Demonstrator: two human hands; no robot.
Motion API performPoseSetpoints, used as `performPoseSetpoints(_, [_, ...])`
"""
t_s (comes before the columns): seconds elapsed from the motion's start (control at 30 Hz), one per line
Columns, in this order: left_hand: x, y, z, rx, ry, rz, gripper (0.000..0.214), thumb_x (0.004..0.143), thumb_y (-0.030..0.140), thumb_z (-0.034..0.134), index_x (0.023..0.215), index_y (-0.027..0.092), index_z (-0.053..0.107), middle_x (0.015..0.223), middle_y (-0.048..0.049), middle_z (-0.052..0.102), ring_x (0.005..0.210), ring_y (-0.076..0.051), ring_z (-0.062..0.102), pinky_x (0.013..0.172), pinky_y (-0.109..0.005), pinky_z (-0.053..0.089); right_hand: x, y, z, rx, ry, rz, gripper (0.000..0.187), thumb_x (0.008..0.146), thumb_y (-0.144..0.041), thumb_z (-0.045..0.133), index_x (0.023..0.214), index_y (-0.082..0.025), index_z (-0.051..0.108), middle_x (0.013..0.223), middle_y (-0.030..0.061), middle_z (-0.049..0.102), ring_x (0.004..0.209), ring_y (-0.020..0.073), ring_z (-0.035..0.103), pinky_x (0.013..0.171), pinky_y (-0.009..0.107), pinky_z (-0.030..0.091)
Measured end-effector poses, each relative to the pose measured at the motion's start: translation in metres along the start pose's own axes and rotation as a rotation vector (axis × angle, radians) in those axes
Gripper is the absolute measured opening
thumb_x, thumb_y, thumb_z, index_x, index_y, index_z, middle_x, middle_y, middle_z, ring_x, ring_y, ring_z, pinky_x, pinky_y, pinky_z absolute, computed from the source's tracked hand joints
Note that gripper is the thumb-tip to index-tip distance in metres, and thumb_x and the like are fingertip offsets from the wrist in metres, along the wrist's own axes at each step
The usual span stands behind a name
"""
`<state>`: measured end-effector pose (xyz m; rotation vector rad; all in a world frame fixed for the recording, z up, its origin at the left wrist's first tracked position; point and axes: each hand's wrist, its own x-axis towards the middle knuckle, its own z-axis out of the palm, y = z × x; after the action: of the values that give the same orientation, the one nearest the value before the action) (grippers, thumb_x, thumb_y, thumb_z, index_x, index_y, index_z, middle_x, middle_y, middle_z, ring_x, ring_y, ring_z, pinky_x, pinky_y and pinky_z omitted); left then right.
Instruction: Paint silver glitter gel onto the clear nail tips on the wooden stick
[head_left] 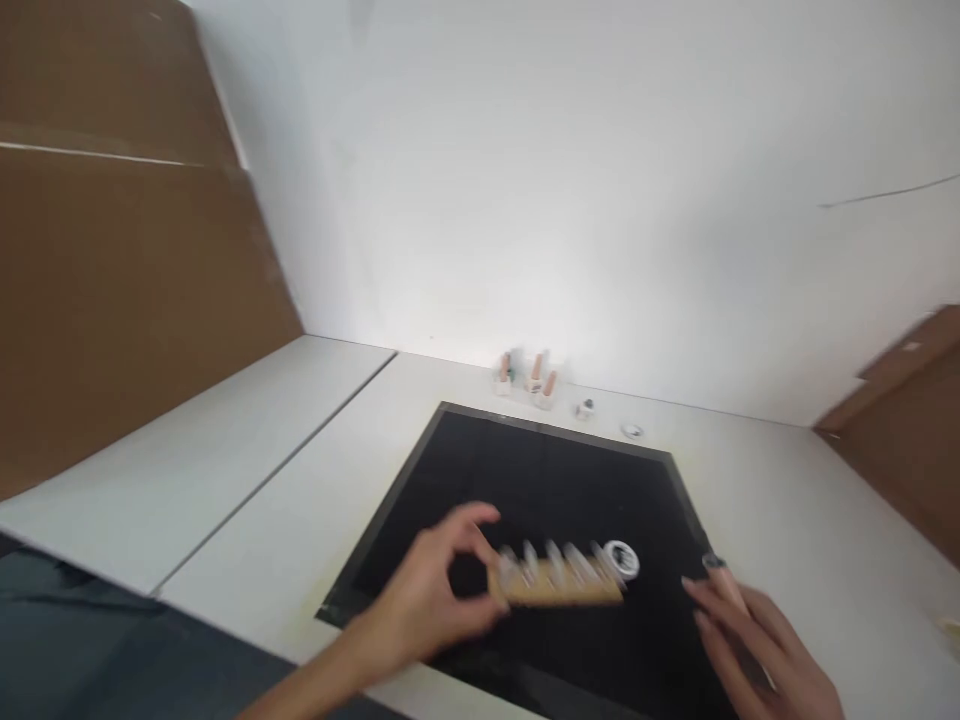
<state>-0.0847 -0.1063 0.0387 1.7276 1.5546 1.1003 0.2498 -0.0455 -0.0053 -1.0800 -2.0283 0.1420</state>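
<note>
Beyond the black mat (525, 475), small bottles (535, 375); left hand (431, 578), fingers clamped on tan strip (559, 595); right hand (784, 655), fingers around pink tool (727, 585).

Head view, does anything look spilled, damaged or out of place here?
One thing: a thin dark line marks the white wall at upper right, breaking its pale surface; crack or wire, I can't tell. No spill shows on the black mat, though the picture is blurred.

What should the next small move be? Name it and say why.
I'd probably bring the right hand with its pinkish tool slightly left, toward the tan strip: the left hand pinches that strip's left end, clear pieces sit along it, and the tool is held apart, to the right.
</note>
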Motion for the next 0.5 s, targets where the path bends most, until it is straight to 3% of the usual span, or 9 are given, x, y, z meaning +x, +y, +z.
performPoseSetpoints(0.1, [-0.003,0.031,0.07,-0.052,-0.396,0.179,0.063,0.068,0.026,0.075,0.124,0.023,0.046,0.096,-0.0035,0.074,0.098,-0.022,0.064,0.094,-0.031,0.044,0.023,0.016,-0.022,-0.004,0.03,0.198,0.026,0.089,-0.034,0.051,0.106,-0.024,0.067,0.115,0.0134,0.06,0.071,0.0176,0.066,0.034,0.017,0.049])
performPoseSetpoints(0.17, [0.004,0.039,0.101,-0.017,-0.548,0.22,0.063,0.066,0.028,0.077,0.121,0.018,0.05,0.093,-0.0068,0.075,0.091,-0.023,0.065,0.094,-0.034,0.044,0.034,0.024,-0.033,0.052,-0.023,0.249,0.027,0.089,-0.037,0.051,0.109,-0.025,0.066,0.118,0.013,0.059,0.061,0.014,0.06,0.034,0.018,0.049])
performPoseSetpoints(0.23, [0.014,0.042,0.12,0.035,-0.582,0.182,0.062,0.066,0.022,0.076,0.123,0.016,0.051,0.102,-0.0091,0.073,0.101,-0.026,0.06,0.098,-0.036,0.04,0.041,0.03,-0.041,0.092,-0.058,0.263,0.029,0.09,-0.038,0.051,0.112,-0.026,0.065,0.126,0.0132,0.055,0.063,0.014,0.058,0.034,0.019,0.048])
performPoseSetpoints(0.33, [0.027,0.042,0.135,0.054,-0.588,0.075,0.062,0.067,0.015,0.072,0.125,0.017,0.049,0.107,-0.0083,0.07,0.108,-0.027,0.055,0.096,-0.037,0.041,0.048,0.037,-0.048,0.131,-0.186,0.241,0.029,0.093,-0.036,0.047,0.116,-0.028,0.063,0.128,0.0122,0.055,0.068,0.0155,0.061,0.037,0.02,0.048])
performPoseSetpoints(0.5, [0.03,0.03,0.148,0.076,-0.495,-0.043,0.058,0.071,0.013,0.062,0.126,0.024,0.047,0.108,-0.0049,0.069,0.112,-0.03,0.052,0.094,-0.042,0.041,0.058,0.047,-0.058,0.094,-0.474,0.137,0.029,0.096,-0.031,0.041,0.116,-0.028,0.061,0.106,0.0095,0.063,0.063,0.0152,0.062,0.048,0.025,0.051])
